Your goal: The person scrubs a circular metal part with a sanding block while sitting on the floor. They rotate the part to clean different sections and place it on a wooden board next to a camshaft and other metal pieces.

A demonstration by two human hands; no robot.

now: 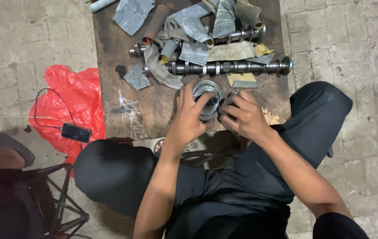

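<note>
A round metal gear-like part [206,92] rests on the brown wooden board [153,106] near its front edge. My left hand [188,118] grips its left side, fingers curled over the rim. My right hand [243,116] holds its right side, fingertips pressed at the part's centre. Just beyond the part lies a long metal camshaft [229,67], and a second camshaft [242,34] lies farther back, half covered by scraps.
Several grey and tan sandpaper scraps [193,52] are strewn over the back of the board. A red plastic bag [71,95] and a black phone [76,132] with a cable lie on the paved floor at left. A stool frame [65,208] stands at lower left.
</note>
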